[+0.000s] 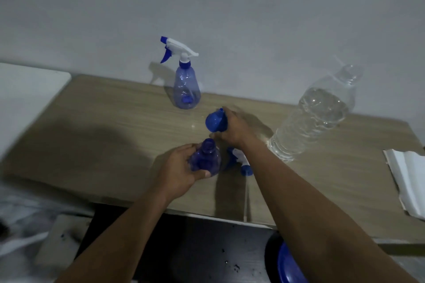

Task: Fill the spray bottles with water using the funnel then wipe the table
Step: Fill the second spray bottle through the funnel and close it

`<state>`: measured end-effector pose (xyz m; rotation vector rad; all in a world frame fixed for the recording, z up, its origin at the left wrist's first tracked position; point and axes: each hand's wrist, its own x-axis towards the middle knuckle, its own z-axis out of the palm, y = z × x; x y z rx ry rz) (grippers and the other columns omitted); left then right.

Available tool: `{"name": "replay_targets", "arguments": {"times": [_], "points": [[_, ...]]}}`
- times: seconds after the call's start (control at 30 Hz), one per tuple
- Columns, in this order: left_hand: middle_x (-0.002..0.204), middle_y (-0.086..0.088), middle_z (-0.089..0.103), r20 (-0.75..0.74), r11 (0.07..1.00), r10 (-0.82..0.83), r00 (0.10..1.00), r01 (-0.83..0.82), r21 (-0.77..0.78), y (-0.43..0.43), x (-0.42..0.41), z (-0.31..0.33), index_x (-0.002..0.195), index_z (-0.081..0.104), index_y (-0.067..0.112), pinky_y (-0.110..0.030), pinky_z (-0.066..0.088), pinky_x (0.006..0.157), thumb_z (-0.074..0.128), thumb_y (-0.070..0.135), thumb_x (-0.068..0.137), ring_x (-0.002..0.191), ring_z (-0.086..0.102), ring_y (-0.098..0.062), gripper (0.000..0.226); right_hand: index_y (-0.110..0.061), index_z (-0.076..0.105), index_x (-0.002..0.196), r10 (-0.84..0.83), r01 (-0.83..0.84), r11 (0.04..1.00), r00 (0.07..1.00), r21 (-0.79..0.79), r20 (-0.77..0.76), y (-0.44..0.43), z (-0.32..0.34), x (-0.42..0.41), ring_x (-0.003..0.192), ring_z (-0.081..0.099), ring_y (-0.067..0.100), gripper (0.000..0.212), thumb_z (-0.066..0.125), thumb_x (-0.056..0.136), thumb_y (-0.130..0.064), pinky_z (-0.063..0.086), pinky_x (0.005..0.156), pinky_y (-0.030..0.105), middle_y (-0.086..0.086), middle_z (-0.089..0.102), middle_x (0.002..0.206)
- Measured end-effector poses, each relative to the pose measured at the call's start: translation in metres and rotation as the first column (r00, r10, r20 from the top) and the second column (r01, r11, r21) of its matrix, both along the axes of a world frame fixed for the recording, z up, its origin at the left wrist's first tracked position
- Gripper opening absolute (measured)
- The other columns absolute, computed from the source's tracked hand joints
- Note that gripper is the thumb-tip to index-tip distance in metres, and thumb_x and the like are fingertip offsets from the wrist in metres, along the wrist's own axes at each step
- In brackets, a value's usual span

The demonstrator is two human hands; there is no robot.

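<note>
Funnel (215, 120) gripped in right hand (234, 131), just above open spray bottle (205, 159); left hand (181, 167) wrapped around that bottle. Capped spray bottle (185, 85) behind it, water bottle (315, 112) right.

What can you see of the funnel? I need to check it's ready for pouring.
The funnel is small, solid blue and looks like plastic, with a round cone and a short narrow spout. The right hand grips it from the right side, above the wooden table. It is tilted, spout pointing up and away, wide mouth down and left. It is not in any bottle; the open spray bottle, held by the left hand, sits just below it.
</note>
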<state>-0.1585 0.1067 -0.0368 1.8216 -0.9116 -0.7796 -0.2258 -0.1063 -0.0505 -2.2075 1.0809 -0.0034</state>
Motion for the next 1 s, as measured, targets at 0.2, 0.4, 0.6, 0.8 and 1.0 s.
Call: {"name": "replay_targets", "arguments": {"times": [0.2, 0.4, 0.6, 0.8, 1.0], "points": [[0.114, 0.007, 0.07, -0.042, 0.999, 0.012, 0.999, -0.013, -0.031, -0.002, 0.001, -0.007, 0.105, 0.066, 0.042, -0.024, 0.055, 0.088, 0.091, 0.001, 0.057, 0.102, 0.068, -0.008, 0.068, -0.018, 0.044, 0.142, -0.04, 0.045, 0.998, 0.994, -0.047, 0.1, -0.002, 0.007, -0.006, 0.115, 0.058, 0.029, 0.076, 0.081, 0.076, -0.029, 0.048, 0.092, 0.034, 0.009, 0.057, 0.134], [0.115, 0.008, 0.069, -0.047, 1.0, -0.005, 0.999, 0.005, 0.007, 0.002, -0.003, 0.005, 0.116, 0.065, 0.029, -0.009, 0.049, 0.08, 0.09, 0.001, 0.061, 0.098, 0.067, 0.0, 0.067, -0.029, 0.048, 0.137, -0.174, 0.147, 0.984, 0.919, 0.101, 0.354, 0.017, 0.05, -0.025, 0.098, 0.064, 0.019, 0.081, 0.089, 0.067, -0.026, 0.055, 0.086, 0.036, -0.001, 0.057, 0.121], [0.111, 0.005, 0.069, -0.002, 0.999, -0.024, 1.0, 0.024, 0.039, 0.007, -0.006, 0.021, 0.116, 0.063, 0.025, -0.001, 0.044, 0.072, 0.088, 0.0, 0.064, 0.092, 0.064, -0.002, 0.063, -0.022, 0.057, 0.122, -0.281, 0.237, 0.96, 0.819, 0.153, 0.5, 0.039, 0.095, -0.046, 0.094, 0.066, 0.015, 0.066, 0.093, 0.067, -0.029, 0.051, 0.071, 0.022, -0.004, 0.063, 0.113], [0.104, 0.011, 0.072, 0.044, 0.998, -0.014, 0.999, 0.011, 0.063, 0.01, -0.006, 0.026, 0.1, 0.062, 0.042, -0.029, 0.055, 0.089, 0.092, 0.015, 0.06, 0.095, 0.069, -0.008, 0.057, -0.025, 0.075, 0.096, -0.27, 0.218, 0.963, 0.801, 0.161, 0.534, 0.054, 0.112, -0.056, 0.082, 0.071, 0.013, 0.016, 0.08, 0.081, -0.028, 0.054, 0.073, 0.03, -0.007, 0.073, 0.093], [0.1, 0.004, 0.074, 0.037, 0.991, -0.071, 0.997, 0.066, 0.118, 0.007, 0.002, 0.024, 0.109, 0.068, 0.018, -0.007, 0.047, 0.07, 0.089, 0.01, 0.064, 0.09, 0.068, -0.011, 0.051, -0.011, 0.077, 0.084, -0.144, 0.222, 0.952, 0.934, -0.213, 0.328, 0.062, 0.104, -0.042, 0.081, 0.07, 0.019, 0.013, 0.065, 0.089, -0.015, 0.054, 0.073, 0.03, 0.003, 0.075, 0.086]]}}
